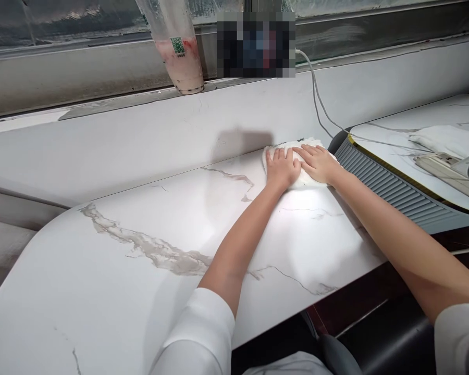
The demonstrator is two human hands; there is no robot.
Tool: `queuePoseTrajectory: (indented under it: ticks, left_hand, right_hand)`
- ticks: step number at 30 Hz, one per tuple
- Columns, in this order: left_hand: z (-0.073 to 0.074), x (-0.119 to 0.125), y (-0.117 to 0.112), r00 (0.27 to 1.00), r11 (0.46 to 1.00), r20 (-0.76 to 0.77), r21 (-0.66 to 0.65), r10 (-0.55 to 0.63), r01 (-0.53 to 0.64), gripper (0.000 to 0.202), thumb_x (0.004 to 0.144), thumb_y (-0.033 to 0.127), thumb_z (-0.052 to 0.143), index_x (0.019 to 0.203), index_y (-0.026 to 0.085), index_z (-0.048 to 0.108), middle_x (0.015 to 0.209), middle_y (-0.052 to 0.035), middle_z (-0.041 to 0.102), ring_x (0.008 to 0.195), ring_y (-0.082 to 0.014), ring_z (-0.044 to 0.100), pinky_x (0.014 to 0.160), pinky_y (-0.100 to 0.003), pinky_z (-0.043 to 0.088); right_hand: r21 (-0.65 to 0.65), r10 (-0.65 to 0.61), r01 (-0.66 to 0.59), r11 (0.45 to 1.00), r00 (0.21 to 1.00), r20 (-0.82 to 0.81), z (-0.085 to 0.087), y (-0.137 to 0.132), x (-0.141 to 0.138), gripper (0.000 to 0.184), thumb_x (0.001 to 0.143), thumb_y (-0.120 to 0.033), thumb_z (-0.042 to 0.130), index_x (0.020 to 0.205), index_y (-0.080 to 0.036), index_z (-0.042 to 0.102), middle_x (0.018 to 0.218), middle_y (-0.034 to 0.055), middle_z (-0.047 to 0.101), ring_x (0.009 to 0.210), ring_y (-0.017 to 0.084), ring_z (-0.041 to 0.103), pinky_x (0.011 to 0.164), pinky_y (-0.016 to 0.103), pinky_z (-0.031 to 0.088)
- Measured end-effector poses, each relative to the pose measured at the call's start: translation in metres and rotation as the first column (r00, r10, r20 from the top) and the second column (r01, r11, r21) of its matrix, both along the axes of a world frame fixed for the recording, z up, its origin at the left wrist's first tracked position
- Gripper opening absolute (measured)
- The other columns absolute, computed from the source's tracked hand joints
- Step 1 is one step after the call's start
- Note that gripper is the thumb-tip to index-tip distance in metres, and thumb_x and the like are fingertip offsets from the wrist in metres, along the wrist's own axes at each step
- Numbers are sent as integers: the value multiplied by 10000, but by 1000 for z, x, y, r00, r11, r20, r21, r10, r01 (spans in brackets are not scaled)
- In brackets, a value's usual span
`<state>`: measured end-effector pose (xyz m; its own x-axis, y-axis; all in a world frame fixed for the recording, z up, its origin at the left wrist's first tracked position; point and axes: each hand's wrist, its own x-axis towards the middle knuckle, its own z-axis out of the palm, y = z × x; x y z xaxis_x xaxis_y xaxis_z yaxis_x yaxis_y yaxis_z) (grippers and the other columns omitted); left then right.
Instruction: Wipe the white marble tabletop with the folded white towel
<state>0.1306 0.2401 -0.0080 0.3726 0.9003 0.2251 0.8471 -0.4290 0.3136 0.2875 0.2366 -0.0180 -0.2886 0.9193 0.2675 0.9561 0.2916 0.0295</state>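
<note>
Ribbed panel (391, 185) beside cloth (307, 179) | cup (184, 65) on ledge (133, 104) | marbled desk (101, 297) below window (70, 23) | our left hand (282, 169), right hand (316, 163): grip spread, atop cloth

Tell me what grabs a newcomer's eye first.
The left hand and right hand rest side by side on a white cloth at the back of the marbled tabletop. Beyond, to their left, a cup of pink drink stands on the windowsill; a grey ribbed panel lies to their right.

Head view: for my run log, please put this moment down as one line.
left hand: on white cloth | right hand: on same cloth | cloth: on marbled tabletop | drink cup: on window ledge
</note>
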Motion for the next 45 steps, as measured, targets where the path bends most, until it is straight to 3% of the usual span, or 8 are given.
queuePoseTrajectory:
  ticks: [12,20,25,31,36,40,45]
  left_hand:
    - [-5,-3,-115,991,988,-13,76,-137,137,522,1010,310,273,1478,125,414,1561,-118,444,1478,-240,339,1255,-511,169]
    - [-3,-29,-170,983,982,-8,33,-186,186,526,1020,336,276,1488,129,397,1583,-124,410,1499,-245,305,1259,-510,155]
    - [-1,-48,-194,980,981,-18,9,-196,196,539,1022,349,265,1498,122,378,1593,-120,395,1509,-248,283,1257,-524,155]
    - [-1,-57,-207,986,986,-17,17,-166,167,538,1022,330,271,1500,109,379,1597,-121,388,1505,-252,292,1259,-527,152]
    - [-2,-60,-200,985,985,-10,-11,-171,170,542,1019,332,276,1504,108,369,1595,-118,390,1505,-243,288,1261,-531,149]
    - [-1,-65,-176,989,988,-10,-54,-149,148,545,1021,349,264,1517,145,357,1611,-93,369,1515,-217,269,1268,-504,128]
    - [2,-76,-130,994,988,-32,-119,-100,95,569,1017,342,233,1540,136,325,1630,-93,327,1531,-204,222,1274,-486,79]
  right_hand:
    - [52,-49,46,998,997,53,-6,-136,7,598,993,-376,220,1515,-146,403,1504,176,480,1396,324,431,1137,566,320]
    - [66,-67,62,996,995,79,-3,-199,-19,597,1005,-396,205,1508,-149,409,1498,188,484,1401,330,438,1156,557,313]
    - [53,-53,49,997,996,79,0,-225,-38,596,1004,-389,214,1533,-164,372,1509,184,470,1409,328,423,1158,565,309]
    - [42,-37,33,999,995,92,3,-231,-50,606,1004,-384,193,1503,-123,418,1485,218,482,1398,346,429,1140,577,324]
    - [24,-47,45,999,995,91,3,-222,-53,613,1005,-393,177,1500,-121,416,1471,221,497,1389,349,441,1131,585,326]
    - [-20,-65,67,998,993,99,6,-198,-62,624,1008,-391,169,1507,-98,401,1483,220,485,1411,343,415,1147,566,307]
    - [-62,-35,42,997,993,111,9,-145,-77,623,1000,-359,183,1522,-77,373,1510,230,447,1419,345,396,1150,564,290]
